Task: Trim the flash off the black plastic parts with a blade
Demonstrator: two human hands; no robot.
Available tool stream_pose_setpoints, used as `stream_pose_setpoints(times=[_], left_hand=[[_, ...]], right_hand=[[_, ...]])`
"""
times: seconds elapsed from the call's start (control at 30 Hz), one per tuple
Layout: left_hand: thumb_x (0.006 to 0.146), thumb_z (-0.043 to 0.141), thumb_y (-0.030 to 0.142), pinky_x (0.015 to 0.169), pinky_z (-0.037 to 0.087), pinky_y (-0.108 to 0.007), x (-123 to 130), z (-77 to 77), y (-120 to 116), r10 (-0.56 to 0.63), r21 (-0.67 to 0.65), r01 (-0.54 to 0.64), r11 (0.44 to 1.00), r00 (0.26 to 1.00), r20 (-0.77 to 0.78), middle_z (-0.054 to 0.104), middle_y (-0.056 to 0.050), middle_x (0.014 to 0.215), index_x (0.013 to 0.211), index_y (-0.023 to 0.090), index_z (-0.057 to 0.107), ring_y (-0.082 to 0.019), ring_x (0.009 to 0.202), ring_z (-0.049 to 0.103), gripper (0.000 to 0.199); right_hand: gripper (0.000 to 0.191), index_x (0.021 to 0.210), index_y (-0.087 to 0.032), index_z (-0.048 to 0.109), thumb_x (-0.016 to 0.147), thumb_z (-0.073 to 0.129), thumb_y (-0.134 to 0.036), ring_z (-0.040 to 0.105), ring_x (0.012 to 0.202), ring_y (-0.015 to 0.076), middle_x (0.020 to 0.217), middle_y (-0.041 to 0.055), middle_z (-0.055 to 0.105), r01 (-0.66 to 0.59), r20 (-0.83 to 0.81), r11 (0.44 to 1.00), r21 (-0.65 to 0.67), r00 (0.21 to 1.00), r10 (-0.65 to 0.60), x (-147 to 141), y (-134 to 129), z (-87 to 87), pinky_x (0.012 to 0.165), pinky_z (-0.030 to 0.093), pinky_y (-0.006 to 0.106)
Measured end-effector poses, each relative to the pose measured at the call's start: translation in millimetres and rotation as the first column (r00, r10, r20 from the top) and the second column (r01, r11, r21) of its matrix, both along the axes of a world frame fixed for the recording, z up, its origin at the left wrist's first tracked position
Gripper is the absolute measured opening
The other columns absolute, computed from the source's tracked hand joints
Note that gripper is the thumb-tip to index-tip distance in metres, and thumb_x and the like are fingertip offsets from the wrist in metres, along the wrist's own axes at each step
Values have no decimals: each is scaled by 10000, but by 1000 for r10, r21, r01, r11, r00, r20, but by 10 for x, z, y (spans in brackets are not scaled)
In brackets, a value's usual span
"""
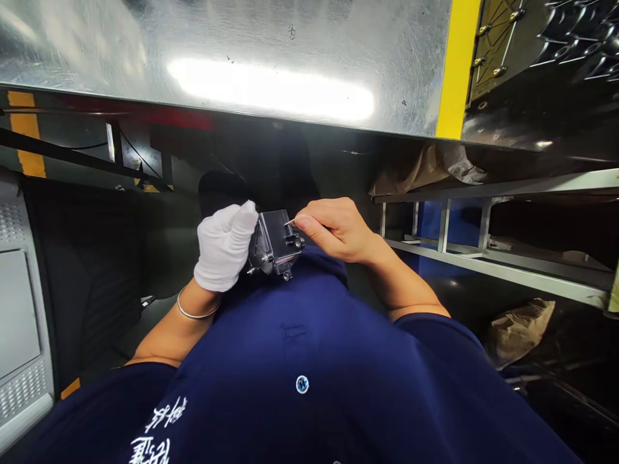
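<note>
We look down past a navy shirt [309, 322] to a shiny metal tabletop [290, 45] spanning eleven to one o'clock, glaring under a reflected light. At one o'clock a yellow strip [457, 71] borders it, and beyond, toward two, lie black moulded pieces [575, 38]. A pale metal rack [507, 267] stands at three o'clock, with a crumpled brown paper bag [522, 328] at four. Around nine o'clock, by the edge, is a light grey panel [17, 309] with perforated patches. White characters [169, 412] run down the shirt at seven o'clock, too skewed for us to read surely

Just left of the dial's centre, a small black box-like part [275, 235] with little round fittings is held in the air between our hands, nearer us than the tabletop's edge. Our left hand [226, 245], in a white glove, wraps its nine o'clock side with curled fingers, hiding some of it. Our bare right hand [336, 229] comes in from four o'clock, forearm slanting, thumb and forefinger pinching a thin pale pin [290, 222] whose tip points at the part; whether it touches, we cannot tell
</note>
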State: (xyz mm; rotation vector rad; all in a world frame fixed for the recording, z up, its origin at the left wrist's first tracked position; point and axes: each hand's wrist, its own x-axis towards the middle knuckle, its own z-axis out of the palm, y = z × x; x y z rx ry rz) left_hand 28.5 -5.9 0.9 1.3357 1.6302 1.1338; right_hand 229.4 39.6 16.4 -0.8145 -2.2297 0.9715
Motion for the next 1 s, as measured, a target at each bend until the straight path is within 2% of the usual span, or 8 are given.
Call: stream_pose_setpoints(times=[0.13,0.27,0.43,0.53,0.67,0.87,0.93,1.0], left_hand=[[910,540,568,422,250,-298,15,10,1,-34,42,34,999,999,-12,288,49,476,496,214,313,-91,453,264,590],[895,529,616,426,266,-300,30,43,21,-62,46,62,997,998,-5,317,45,468,491,219,332,-97,449,310,600],[890,527,627,429,243,-300,13,43,53,-22,31,22,999,1000,-8,280,49,477,494,218,288,-88,454,262,617],[890,532,618,419,222,-295,16,18,55,-15,42,15,999,1000,10,267,53,484,500,215,285,-84,456,240,612],[887,544,603,416,219,-286,27,-10,49,4,43,-5,999,1000,15,265,56,493,503,213,285,-82,460,228,605],[898,550,560,424,228,-276,24,-10,42,17,48,-16,999,1000,-21,265,59,493,499,211,291,-82,462,231,590],[899,546,559,430,238,-272,25,0,40,5,50,-3,999,999,-44,262,61,484,494,212,286,-82,456,234,594],[902,538,561,437,250,-270,25,14,42,-53,61,58,996,995,-83,294,59,470,487,211,317,-83,447,259,586]], right_hand=[[428,626,-145,551,1012,444,-295,423,524,45,573,-33,501,-177,-39,961,-212,984,173,63,62,18,545,354,185],[428,698,-123,630,1021,429,-319,442,470,37,520,-51,479,-342,-301,856,-389,925,233,110,92,0,515,381,168],[355,715,-116,647,998,470,-238,554,566,59,606,0,598,-104,-265,984,-142,962,63,58,38,-27,563,431,171],[334,726,-122,643,994,468,-215,558,574,61,624,6,615,-58,-181,998,-2,982,57,28,16,-33,562,433,172],[326,731,-138,634,997,462,-217,561,573,62,621,-4,607,-38,-138,997,61,989,46,20,6,-30,562,430,176],[362,695,-150,589,1008,438,-249,491,548,62,595,-16,544,-45,-113,998,48,992,50,27,2,-25,545,378,191],[417,645,-157,546,1018,416,-289,431,525,55,569,-29,489,-98,-78,994,-50,992,94,55,31,-14,535,351,193],[455,627,-155,535,1027,404,-328,392,499,44,553,-39,463,-242,-100,941,-236,969,224,100,76,4,517,331,185]])
